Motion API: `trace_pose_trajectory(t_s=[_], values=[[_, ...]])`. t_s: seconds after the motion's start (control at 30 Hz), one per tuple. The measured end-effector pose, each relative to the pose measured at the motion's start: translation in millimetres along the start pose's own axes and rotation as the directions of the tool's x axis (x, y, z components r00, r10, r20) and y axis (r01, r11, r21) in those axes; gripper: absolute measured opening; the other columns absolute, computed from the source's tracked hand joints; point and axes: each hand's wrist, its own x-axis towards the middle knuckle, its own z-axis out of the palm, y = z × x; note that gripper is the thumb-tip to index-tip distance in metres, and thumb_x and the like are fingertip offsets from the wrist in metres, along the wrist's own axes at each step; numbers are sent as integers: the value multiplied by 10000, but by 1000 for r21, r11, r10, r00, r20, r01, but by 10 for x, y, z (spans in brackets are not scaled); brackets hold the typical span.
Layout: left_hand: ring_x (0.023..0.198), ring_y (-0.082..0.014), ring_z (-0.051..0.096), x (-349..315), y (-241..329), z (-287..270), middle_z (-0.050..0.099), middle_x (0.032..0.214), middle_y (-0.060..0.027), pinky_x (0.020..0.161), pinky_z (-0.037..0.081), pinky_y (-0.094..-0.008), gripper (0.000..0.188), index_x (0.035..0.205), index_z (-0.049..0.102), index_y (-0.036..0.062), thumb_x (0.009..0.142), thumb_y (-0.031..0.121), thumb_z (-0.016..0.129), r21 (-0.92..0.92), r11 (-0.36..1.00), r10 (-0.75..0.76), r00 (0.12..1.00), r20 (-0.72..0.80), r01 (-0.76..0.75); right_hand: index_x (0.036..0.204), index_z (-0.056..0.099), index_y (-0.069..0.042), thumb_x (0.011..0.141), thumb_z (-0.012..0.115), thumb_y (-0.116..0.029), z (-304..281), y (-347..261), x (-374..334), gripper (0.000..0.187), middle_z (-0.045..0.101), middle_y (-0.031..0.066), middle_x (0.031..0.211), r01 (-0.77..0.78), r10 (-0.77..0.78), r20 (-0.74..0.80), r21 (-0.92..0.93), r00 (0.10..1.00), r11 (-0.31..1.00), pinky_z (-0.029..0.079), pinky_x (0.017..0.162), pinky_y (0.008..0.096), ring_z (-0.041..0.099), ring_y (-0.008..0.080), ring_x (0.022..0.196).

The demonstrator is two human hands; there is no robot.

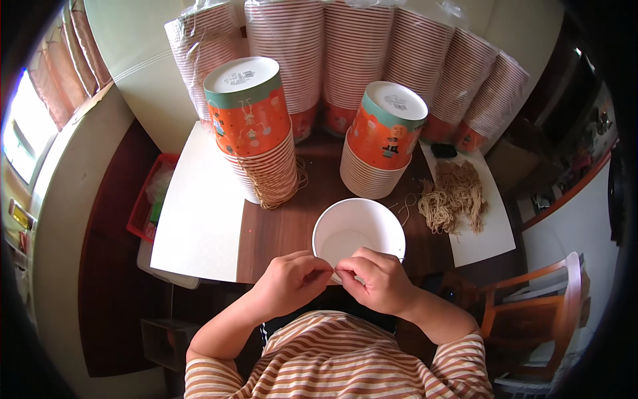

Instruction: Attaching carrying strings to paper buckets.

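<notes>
An open white paper bucket (362, 216) stands at the near edge of the table, its inside facing up. Over its near rim, my left hand (290, 284) and my right hand (379, 280) meet with fingertips almost touching. Both are closed in a pinch. Whatever lies between the fingers is too small to make out. To the right of the bucket lies a bundle of beige cords (458, 196), with a loose strand of cord (405, 207) between the two.
Two stacks of upturned orange and green paper buckets stand beyond, left (252, 123) and right (385, 139); tangled cords (276, 183) hang on the left one. Tall plastic-wrapped bucket stacks (355, 50) line the back. A red basket (149, 199) is at left, a wooden chair (531, 312) at right.
</notes>
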Motion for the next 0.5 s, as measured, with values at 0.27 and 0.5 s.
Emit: trace_pose_trajectory(t_s=[0.27, 0.5], values=[[645, -156, 623, -49, -61, 36, 613, 746, -106, 588, 501, -266, 112, 882, 643, -26, 808, 56, 657, -37, 999, -25, 1000, -13, 25, 881, 608, -59, 724, 707, 4, 31, 51, -51, 196, 574, 55, 748, 41, -42, 23, 23, 999, 999, 495, 526, 310, 613, 218, 609], [676, -91, 590, -85, -96, 78, 626, 761, -88, 608, 494, -240, 137, 908, 644, -44, 816, 57, 662, -322, 921, -206, 976, 75, 219, 878, 603, -63, 705, 715, -14, -5, 43, -66, 212, 556, 45, 741, 138, -135, 41, -111, 990, 984, 489, 500, 315, 596, 213, 583]])
